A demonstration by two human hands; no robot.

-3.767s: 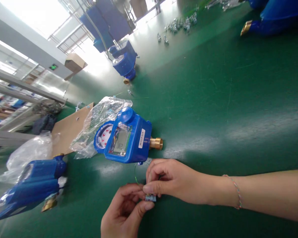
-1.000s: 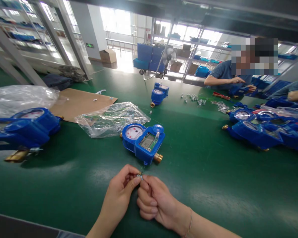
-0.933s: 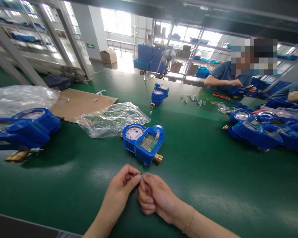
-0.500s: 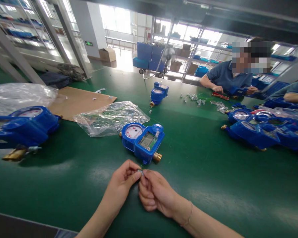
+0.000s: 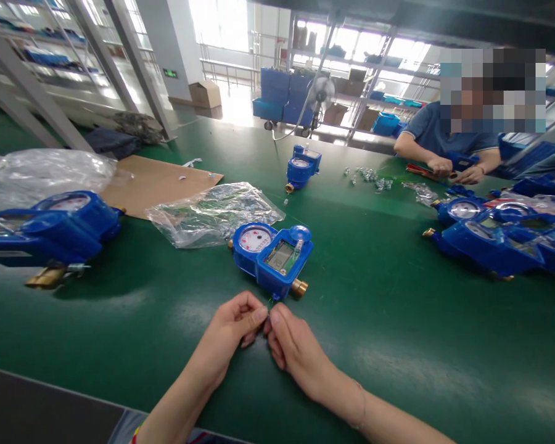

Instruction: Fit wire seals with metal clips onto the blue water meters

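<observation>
A blue water meter with a round dial, a small screen and a brass end fitting lies on the green table. Just in front of it my left hand and my right hand meet fingertip to fingertip, both pinched. Between the fingertips is a tiny seal on a thin green wire that runs up to the meter's near edge. The seal itself is almost hidden by my fingers.
A clear plastic bag and a cardboard sheet lie behind the meter. Another meter lies at the left, one farther back, several at the right. A person works at the far right, beside loose small metal parts.
Early on I looked steeply down with the seal and wire loop plainly visible. Since a second ago my view has tipped a little and my pinched hands have stayed together before the meter.
</observation>
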